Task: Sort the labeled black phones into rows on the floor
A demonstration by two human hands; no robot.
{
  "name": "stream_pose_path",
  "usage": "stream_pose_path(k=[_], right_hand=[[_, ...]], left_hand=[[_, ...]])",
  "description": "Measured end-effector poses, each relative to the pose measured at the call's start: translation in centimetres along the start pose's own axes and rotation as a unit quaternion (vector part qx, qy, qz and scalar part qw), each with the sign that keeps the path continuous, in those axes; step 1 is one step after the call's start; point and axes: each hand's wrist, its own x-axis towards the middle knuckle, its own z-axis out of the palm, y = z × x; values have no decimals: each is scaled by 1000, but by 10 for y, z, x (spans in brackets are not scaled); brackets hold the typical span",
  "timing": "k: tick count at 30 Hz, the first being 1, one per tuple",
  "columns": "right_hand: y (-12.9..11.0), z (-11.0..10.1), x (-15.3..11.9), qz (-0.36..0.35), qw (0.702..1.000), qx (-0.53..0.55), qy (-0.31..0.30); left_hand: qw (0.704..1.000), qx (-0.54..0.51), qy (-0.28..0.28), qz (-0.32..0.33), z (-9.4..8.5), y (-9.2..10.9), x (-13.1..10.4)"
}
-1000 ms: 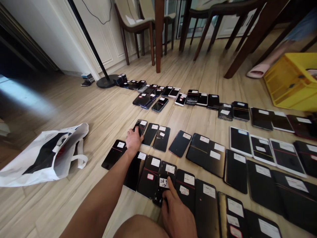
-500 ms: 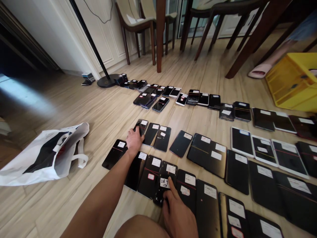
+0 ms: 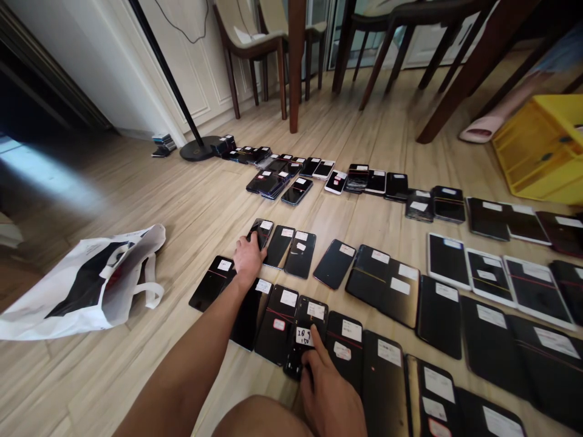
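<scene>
My left hand (image 3: 248, 260) reaches to the far row, its fingers closed on the lower part of a black smartphone (image 3: 263, 227) with a white label. Two more dark phones, one (image 3: 279, 246) close beside it, lie to its right. My right hand (image 3: 330, 388) is in front, holding nothing. Its index finger is stretched out on a black smartphone (image 3: 297, 364) that bears a handwritten white sticker (image 3: 304, 336). A phone with a red band (image 3: 276, 309) lies left of that one, and another labelled phone (image 3: 345, 349) lies right of it.
Rows of labelled phones and white-framed tablets (image 3: 449, 270) cover the wooden floor. A white bag (image 3: 86, 285) lies at the left. Toward the back stand a lamp base (image 3: 200, 149), chairs and table legs. A yellow crate (image 3: 537, 152) and a person's slippered foot (image 3: 483, 128) are at the right.
The view has shifted very slightly. Both hands stay where they were on the phones.
</scene>
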Motion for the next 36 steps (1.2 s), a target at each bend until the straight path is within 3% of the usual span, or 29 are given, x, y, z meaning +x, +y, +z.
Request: stream_pose_path(k=[7,20,36], right_hand=[[0,1,1,-8,1000,0,20],[-1,-3,0,-2,1000,0,2],[-2,-1,-2,-25,997,19,67]], left_hand=[[1000,4,-3,1,-2,1,-1],[1000,2,-4,-2,-3,2,-1],[1000,13,-5,15,-7,1,-3]])
